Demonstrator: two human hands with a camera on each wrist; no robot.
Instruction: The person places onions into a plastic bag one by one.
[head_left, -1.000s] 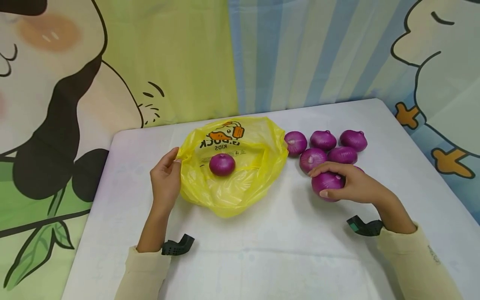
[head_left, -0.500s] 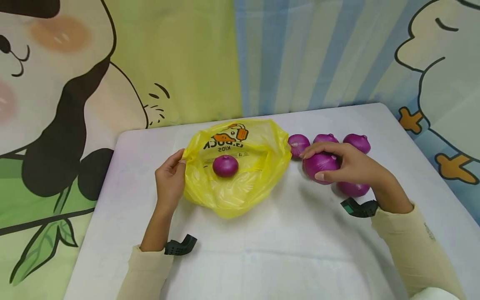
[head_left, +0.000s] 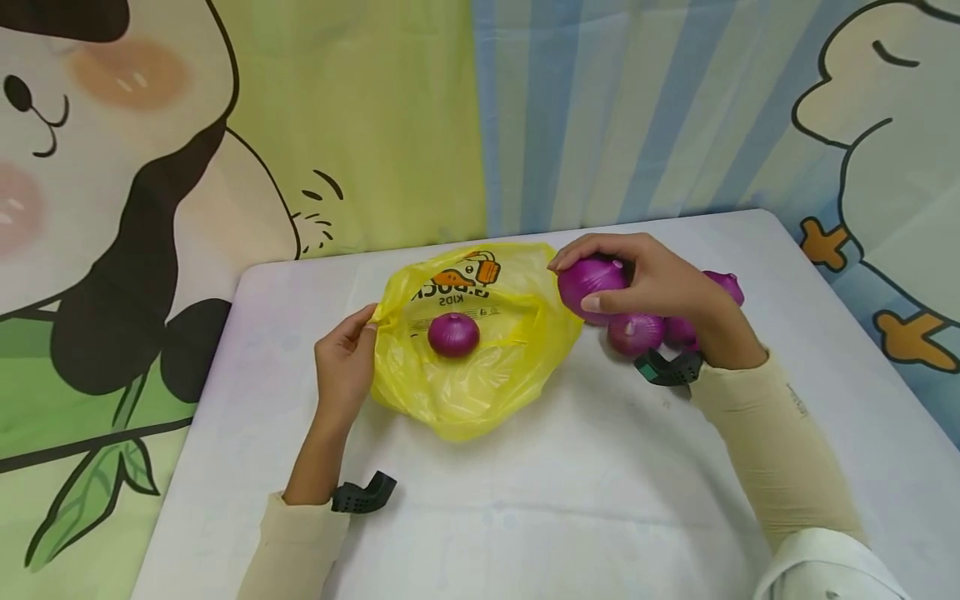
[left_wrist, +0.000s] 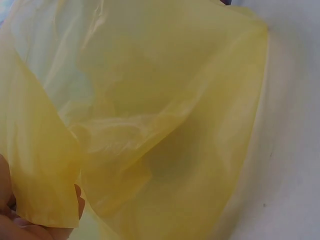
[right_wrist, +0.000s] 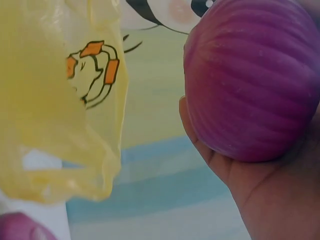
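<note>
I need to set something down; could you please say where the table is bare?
Free: the table between both sleeves, nearer than the yellow bag, and left of the left hand. Crowded: right of the bag, where onions cluster.

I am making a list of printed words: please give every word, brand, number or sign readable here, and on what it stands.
"G.DUCK": yellow bag, mirrored, end letters unclear.
"KIDS": same bag, mirrored.
Smaller print under these: too small to read.
Marks on right sleeve: too small to read.
</note>
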